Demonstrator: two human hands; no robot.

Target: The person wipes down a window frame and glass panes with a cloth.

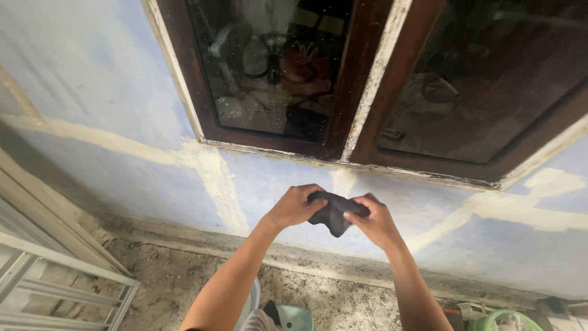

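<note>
Both hands meet in front of a pale blue plastered wall (110,98), gripping one small dark crumpled cloth (334,214) between them. Left hand (295,206) curls over the cloth's left end, fingers (315,199) pressed together and folded down onto the fabric. Right hand (373,220) pinches the right end, thumb and fingertips (352,214) closed on the cloth, while a loose corner hangs down between the two hands. Just above them runs the lower frame of a dark brown wooden window (349,92) with dusty glass panes. Below, a rough concrete floor (184,276) shows, with a grey metal grille (55,282) at the far left.
</note>
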